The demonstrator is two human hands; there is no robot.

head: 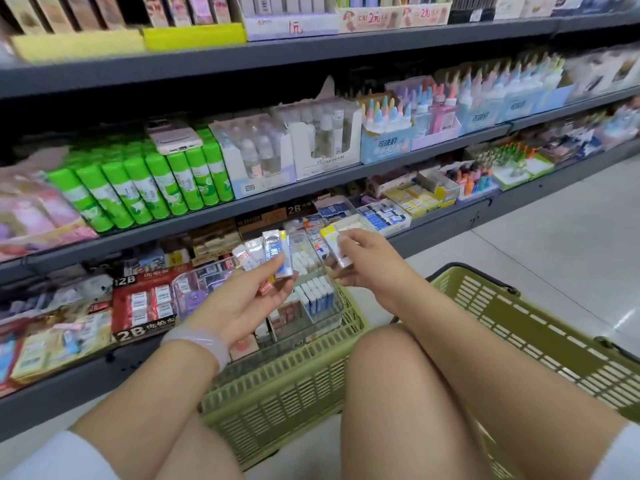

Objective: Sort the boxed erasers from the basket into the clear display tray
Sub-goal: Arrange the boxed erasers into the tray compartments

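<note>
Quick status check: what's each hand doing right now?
Left hand holds a fan of boxed erasers. Right hand pinches one yellow-topped box. Clear display tray partly filled, nothing blocking.

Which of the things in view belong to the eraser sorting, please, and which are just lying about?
In the job:
left hand, holding a fan of boxed erasers
right hand, holding one eraser box
clear tray
green basket

Lying about:
glue sticks
phone
glue bottles
2B eraser boxes

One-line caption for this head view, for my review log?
Left hand holds a fan of boxed erasers and right hand pinches one eraser box above the clear display tray in a green basket.
</note>
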